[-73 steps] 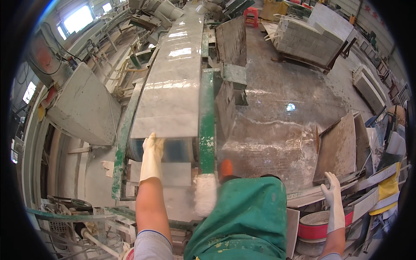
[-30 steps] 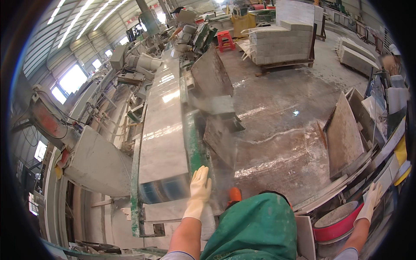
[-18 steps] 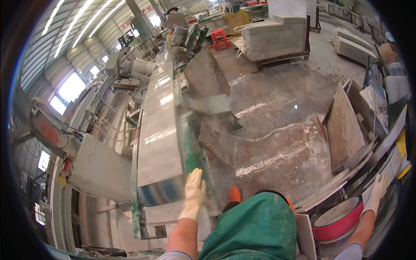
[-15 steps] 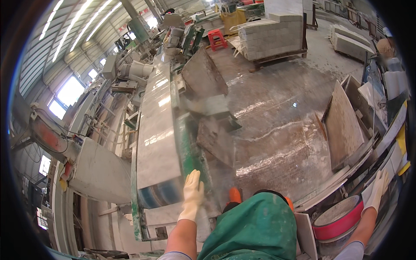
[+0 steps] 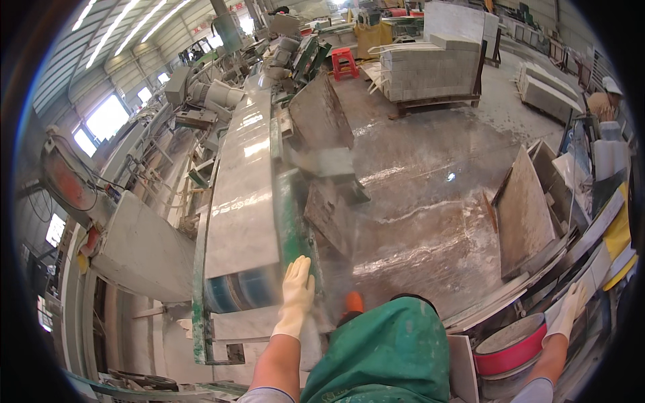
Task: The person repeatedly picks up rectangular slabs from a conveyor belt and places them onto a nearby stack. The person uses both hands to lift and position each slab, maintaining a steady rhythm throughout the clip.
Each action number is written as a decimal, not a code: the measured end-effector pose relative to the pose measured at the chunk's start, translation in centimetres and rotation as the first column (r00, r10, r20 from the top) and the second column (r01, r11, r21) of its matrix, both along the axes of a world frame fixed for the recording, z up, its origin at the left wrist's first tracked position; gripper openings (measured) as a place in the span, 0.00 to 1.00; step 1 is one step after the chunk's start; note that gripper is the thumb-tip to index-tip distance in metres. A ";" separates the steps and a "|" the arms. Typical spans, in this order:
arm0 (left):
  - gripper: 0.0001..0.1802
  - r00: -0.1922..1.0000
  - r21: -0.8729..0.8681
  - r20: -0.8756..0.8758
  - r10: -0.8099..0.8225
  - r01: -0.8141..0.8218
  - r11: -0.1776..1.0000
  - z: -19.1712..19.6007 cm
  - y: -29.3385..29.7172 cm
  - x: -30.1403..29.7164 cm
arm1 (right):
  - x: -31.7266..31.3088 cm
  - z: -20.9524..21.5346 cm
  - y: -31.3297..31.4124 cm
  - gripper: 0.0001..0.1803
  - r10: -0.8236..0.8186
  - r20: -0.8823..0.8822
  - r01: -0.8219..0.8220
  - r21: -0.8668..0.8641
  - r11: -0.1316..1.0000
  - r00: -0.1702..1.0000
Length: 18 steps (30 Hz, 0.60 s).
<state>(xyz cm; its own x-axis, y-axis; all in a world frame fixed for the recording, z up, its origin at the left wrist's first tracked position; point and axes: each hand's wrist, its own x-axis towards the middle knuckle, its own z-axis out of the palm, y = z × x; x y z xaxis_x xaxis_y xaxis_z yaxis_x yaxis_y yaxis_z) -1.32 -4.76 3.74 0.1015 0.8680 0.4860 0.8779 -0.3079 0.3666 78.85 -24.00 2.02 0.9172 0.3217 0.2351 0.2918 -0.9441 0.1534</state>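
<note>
One red tub (image 5: 505, 363), grey inside, flanks the right hand (image 5: 566, 314).

The gloves (image 5: 295, 297) are cream, the apron (image 5: 386, 352) green, the slab (image 5: 243, 225) pale grey, the roller (image 5: 258, 289) banded blue.

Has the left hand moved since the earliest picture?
Yes, the left hand has moved right: earlier over the left half of the blue roller, it is now by its right end.
</note>
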 end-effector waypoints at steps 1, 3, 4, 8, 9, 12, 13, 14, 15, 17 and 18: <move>0.25 1.000 0.002 0.012 -0.002 0.002 1.000 -0.1 0.0 -0.1 | -0.7 0.1 0.0 0.32 -0.009 -0.012 0.009 -0.009 1.000 1.000; 0.26 0.999 0.008 0.037 -0.004 0.004 1.000 -0.3 0.1 -0.2 | -2.3 0.6 -0.2 0.32 -0.007 -0.027 0.007 -0.008 1.000 1.000; 0.26 0.999 0.017 0.046 -0.006 0.005 1.000 -0.4 0.1 -0.3 | -3.3 0.9 -0.3 0.32 0.006 -0.029 -0.006 0.001 1.000 1.000; 0.26 0.995 0.050 0.095 -0.012 0.007 0.999 -1.0 0.2 -0.5 | -7.2 2.2 -0.9 0.33 0.065 -0.057 -0.061 0.064 0.996 0.996; 0.25 0.994 0.060 0.111 -0.015 0.008 0.998 -1.2 0.3 -0.5 | -7.9 2.5 -1.0 0.33 0.083 -0.082 -0.076 0.081 0.994 0.993; 0.24 0.989 0.077 0.146 -0.011 0.000 0.997 -1.6 0.4 -0.6 | -9.6 2.4 -1.3 0.35 0.138 -0.106 -0.120 0.163 0.979 0.985; 0.24 0.987 0.072 0.159 -0.011 0.000 0.997 -1.8 0.5 -0.6 | -9.8 2.1 -1.5 0.36 0.153 -0.108 -0.130 0.195 0.972 0.982; 0.24 0.986 0.081 0.167 -0.014 0.000 0.997 -1.9 0.5 -0.7 | -9.9 1.8 -1.7 0.37 0.168 -0.110 -0.140 0.226 0.964 0.980; 0.24 0.985 0.093 0.172 -0.018 0.002 0.996 -2.0 0.5 -0.7 | -9.8 1.5 -1.9 0.38 0.182 -0.108 -0.152 0.236 0.960 0.977; 0.24 0.982 0.106 0.187 -0.025 0.005 0.994 -2.1 0.5 -0.8 | -9.5 0.9 -2.0 0.40 0.205 -0.099 -0.174 0.258 0.950 0.974; 0.24 0.981 0.104 0.191 -0.025 0.005 0.995 -2.1 0.5 -0.8 | -9.6 0.8 -2.0 0.42 0.213 -0.094 -0.178 0.290 0.940 0.972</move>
